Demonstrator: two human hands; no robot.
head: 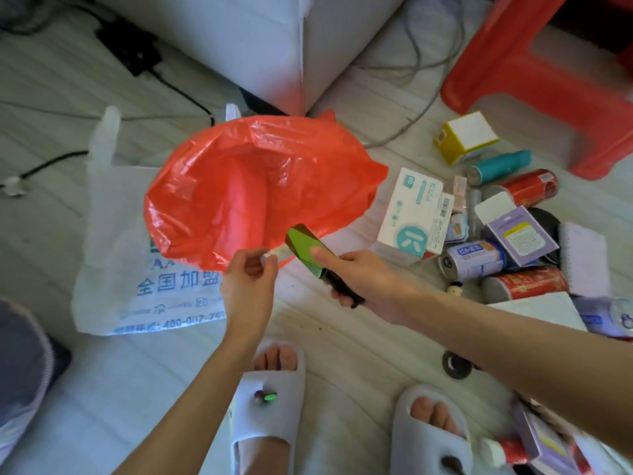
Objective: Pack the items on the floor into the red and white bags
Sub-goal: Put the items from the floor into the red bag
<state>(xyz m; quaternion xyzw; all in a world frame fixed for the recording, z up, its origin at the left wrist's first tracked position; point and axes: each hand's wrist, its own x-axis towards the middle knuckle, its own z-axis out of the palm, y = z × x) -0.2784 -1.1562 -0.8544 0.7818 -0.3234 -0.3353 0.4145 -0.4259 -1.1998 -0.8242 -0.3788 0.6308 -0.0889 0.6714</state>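
The red plastic bag (253,186) is held open above the floor, its mouth facing me. My left hand (248,281) pinches the bag's near rim. My right hand (363,279) grips a green and dark box (303,246), whose far end touches the bag's lower edge. The white bag (133,265) with blue print lies flat on the floor, partly under the red one. A pile of items lies on the right: a white and teal box (411,217), a purple box (517,231), a yellow box (462,137), a teal bottle (500,166) and several cans (531,186).
A red plastic stool (534,80) stands at the back right. A grey box-like furniture corner (274,46) sits behind the bags, with cables trailing over the floor. My feet in white slippers (270,399) are at the bottom. A black ring (455,365) lies near my right arm.
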